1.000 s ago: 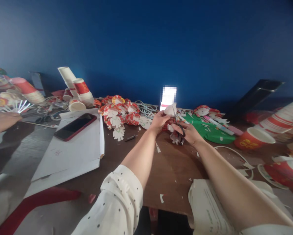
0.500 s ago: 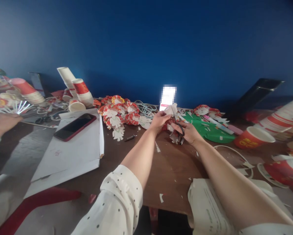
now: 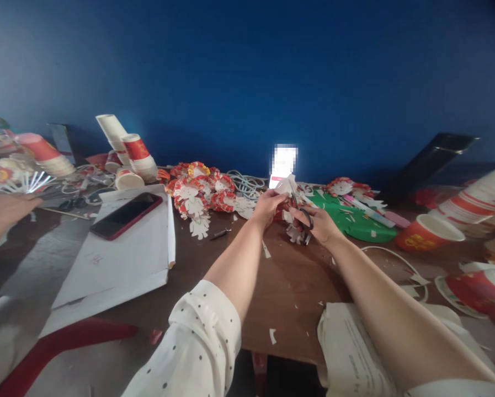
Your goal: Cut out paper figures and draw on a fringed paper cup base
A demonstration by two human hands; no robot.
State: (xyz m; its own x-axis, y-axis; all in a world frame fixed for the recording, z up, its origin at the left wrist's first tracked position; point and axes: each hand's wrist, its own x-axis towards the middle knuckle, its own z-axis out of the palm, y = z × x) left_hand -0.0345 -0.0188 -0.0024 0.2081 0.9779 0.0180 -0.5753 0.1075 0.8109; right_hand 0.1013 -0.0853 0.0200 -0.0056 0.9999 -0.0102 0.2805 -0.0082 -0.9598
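My left hand (image 3: 267,207) pinches a white paper piece (image 3: 286,186) above the far part of the brown table. Close on its right, my right hand (image 3: 319,223) is closed round the dark handles of a pair of scissors (image 3: 305,218). The blades point up and away and meet the paper; whether they are apart is too small to tell. Below the scissors lies a white cut-paper shape (image 3: 296,234). A heap of red and white paper-cup cutouts (image 3: 197,190) lies to the left of my hands. Behind the paper stands a lit phone (image 3: 283,165), partly blurred out.
Left, a dark phone (image 3: 127,215) lies on a white board (image 3: 118,267). Another person's hand (image 3: 7,215) is at the far left. A green sheet (image 3: 365,223) with paper scraps, a red cup (image 3: 429,231) and stacked cups (image 3: 474,193) stand right. A blue wall (image 3: 247,71) closes the back.
My hands stay in nearly the same place, with only a slight shift of the scissors at the paper. The other person's hand at the left has moved a little to the right.
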